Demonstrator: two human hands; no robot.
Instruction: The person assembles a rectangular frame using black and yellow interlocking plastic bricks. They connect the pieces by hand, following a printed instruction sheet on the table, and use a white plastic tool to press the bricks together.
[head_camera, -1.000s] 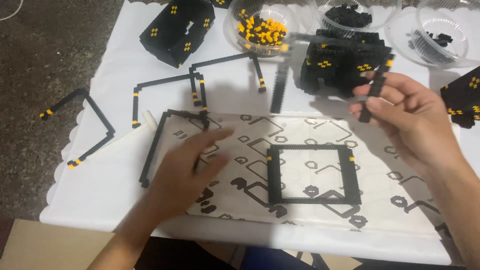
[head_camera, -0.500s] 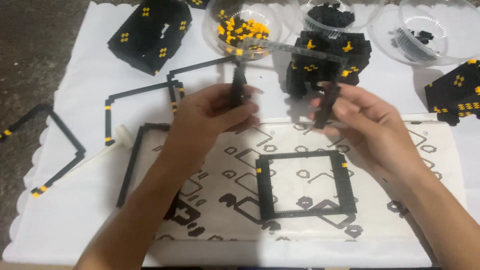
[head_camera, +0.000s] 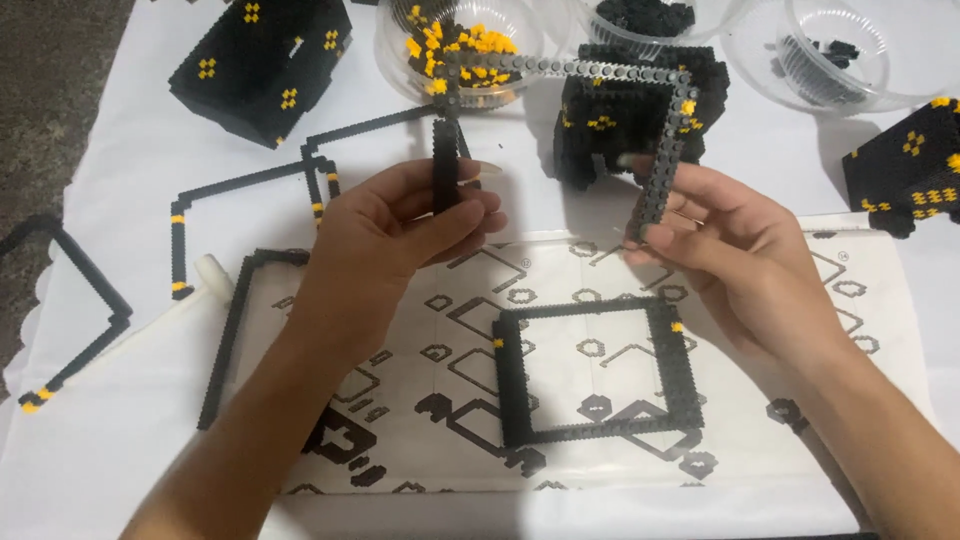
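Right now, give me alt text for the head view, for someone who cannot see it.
Two bare hands hold up a three-sided frame of black bricks: the left hand pinches one leg, the right hand the other. Below lies a closed square black frame on a patterned sheet.

From my remote view I see two bare arms that enter from the lower edge. The left hand (head_camera: 395, 235) has no glove, no ring and no watch, and the forearm behind it has no sleeve up to the edge of the picture. The right hand (head_camera: 745, 260) is bare in the same way, also without any jewellery. On the fingertips of both hands I notice long, pale nails.
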